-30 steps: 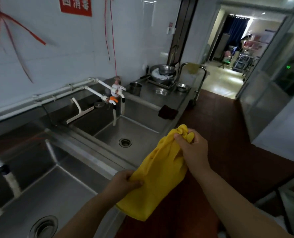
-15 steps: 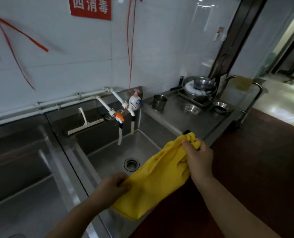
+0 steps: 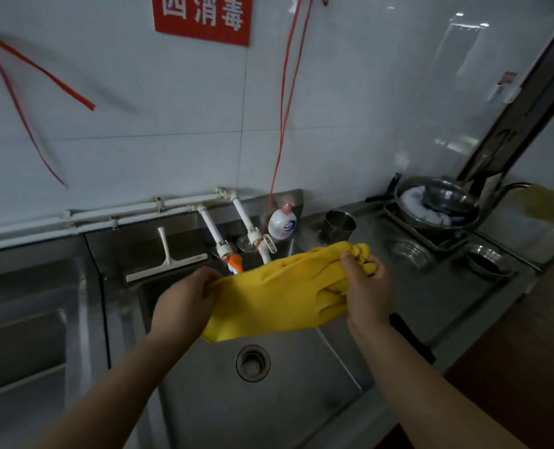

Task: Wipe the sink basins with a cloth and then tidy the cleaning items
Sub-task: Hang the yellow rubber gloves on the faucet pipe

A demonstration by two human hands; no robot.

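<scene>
Commercial kitchen wash area. Stainless sink (image 3: 204, 400) run with drain (image 3: 252, 362), wall-mounted taps (image 3: 217, 234), tiled wall (image 3: 172, 124) bearing red sign (image 3: 203, 17). Steel counter (image 3: 431, 286) holds bowls (image 3: 437, 202), cup (image 3: 338, 226), soap bottle (image 3: 282, 223); squeegee (image 3: 167, 257) behind basin.

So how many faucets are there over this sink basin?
2: the left faucet with an orange tip, and the right faucet, both above the basin's back edge. The yellow glove may hide more.

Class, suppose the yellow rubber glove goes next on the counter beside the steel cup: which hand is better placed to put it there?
Probably the right hand: it grips the yellow rubber glove at its fingers end, nearest the steel cup.
</scene>
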